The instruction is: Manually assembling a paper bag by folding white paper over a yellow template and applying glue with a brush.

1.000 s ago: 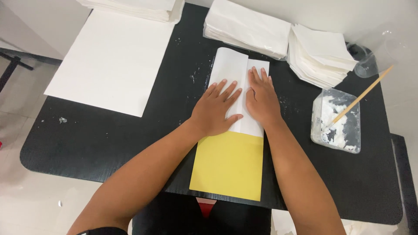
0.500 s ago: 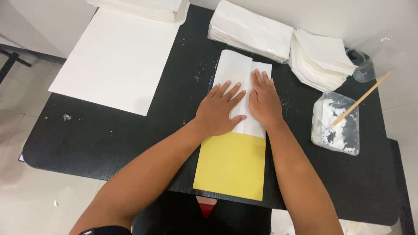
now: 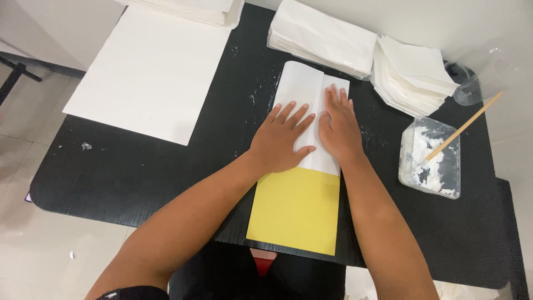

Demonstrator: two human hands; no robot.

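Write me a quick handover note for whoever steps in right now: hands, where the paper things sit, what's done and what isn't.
Left hand: flat, fingers spread, on the folded white paper.
Right hand: flat beside it on the same sheet.
The white paper overlaps the top of the yellow sheet on the black table.
Done: the white paper shows lengthwise folds.
Not done: a large white sheet lies unfolded at left; folded stacks sit behind; the paste tray with its stick lies untouched at right.

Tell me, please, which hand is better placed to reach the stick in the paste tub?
Probably the right hand. It lies flat on the folded white paper on the side nearer the paste tub and its wooden stick; the left hand would have to cross over it.
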